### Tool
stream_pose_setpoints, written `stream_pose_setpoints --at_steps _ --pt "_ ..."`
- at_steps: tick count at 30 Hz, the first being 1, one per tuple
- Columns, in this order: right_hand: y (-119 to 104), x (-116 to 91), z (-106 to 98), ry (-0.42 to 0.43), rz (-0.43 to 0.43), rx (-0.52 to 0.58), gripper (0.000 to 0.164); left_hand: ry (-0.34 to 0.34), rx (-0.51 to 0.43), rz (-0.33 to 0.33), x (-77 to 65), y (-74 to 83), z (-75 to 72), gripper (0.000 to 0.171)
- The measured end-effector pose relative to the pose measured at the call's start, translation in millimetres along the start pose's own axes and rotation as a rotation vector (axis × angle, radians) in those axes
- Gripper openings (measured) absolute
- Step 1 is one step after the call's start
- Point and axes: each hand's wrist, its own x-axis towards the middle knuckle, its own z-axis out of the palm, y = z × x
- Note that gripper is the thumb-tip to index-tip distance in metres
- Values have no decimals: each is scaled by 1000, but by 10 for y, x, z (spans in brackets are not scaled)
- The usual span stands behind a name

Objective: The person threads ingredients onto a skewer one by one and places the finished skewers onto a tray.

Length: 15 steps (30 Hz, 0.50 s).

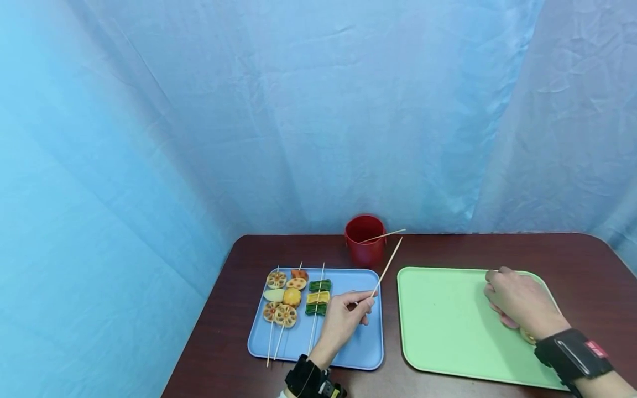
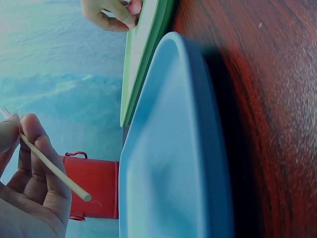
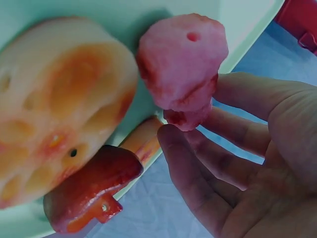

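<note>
My left hand pinches a thin wooden skewer between thumb and fingers, above the blue tray. The skewer is bare and slants up to the right. Over the right part of the green tray, my right hand pinches a pink, meat-like piece with a small hole in it. Beside that piece in the right wrist view are a browned lotus root slice and a glossy red-brown piece. From the head, my right hand hides most of these pieces.
On the blue tray's left lie two skewers with lotus slices and other food, and one with green and yellow pieces. A red cup with a skewer leaning out stands behind the trays on the dark wooden table.
</note>
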Motion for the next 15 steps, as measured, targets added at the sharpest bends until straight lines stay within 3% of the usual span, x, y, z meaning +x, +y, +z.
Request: stream_pose_setpoints --at_steps 5,10,15 --pt "24 19 26 -25 14 21 29 8 5 4 -6 2 20 22" --pt "47 33 -9 3 38 47 10 14 -4 -18 -6 -6 36 21" --pt "-23 39 -101 3 123 194 33 12 -3 -29 -6 -3 41 21"
